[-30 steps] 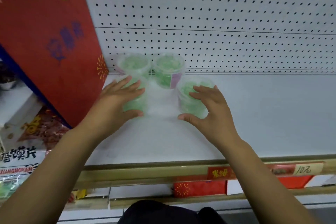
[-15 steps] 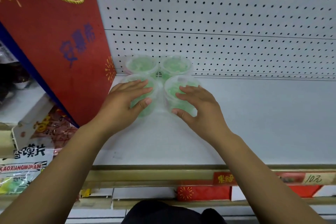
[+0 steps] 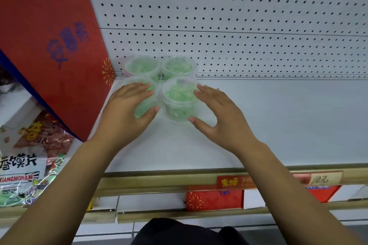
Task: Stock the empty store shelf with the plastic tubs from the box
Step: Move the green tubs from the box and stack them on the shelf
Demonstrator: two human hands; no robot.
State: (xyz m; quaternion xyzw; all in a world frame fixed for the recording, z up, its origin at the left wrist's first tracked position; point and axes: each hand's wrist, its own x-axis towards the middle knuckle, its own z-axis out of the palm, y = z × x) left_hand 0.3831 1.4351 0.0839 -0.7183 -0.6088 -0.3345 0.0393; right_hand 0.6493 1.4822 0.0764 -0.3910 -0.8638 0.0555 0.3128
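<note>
Four clear plastic tubs with green contents stand in a tight two-by-two block at the back left of the white shelf (image 3: 278, 121). The back-left tub (image 3: 141, 65) and back-right tub (image 3: 179, 65) stand against the pegboard. My left hand (image 3: 127, 109) lies flat over the front-left tub (image 3: 142, 110), fingers straight on its lid, thumb against its front side. My right hand (image 3: 221, 117) is spread just right of the front-right tub (image 3: 178, 99). Its fingertips are by the tub's rim and its thumb tip is near the base.
A tall red gift bag (image 3: 49, 45) leans at the left, beside the tubs. White pegboard (image 3: 239, 26) backs the shelf. A gold price rail (image 3: 159, 180) with red tags runs along the front edge. Snack packets (image 3: 25, 161) lie at lower left, and a red box (image 3: 214, 200) sits below.
The two front tubs slid back and together against the rear pair. My right hand has come off the top of the front-right tub and shifted to its right side.
</note>
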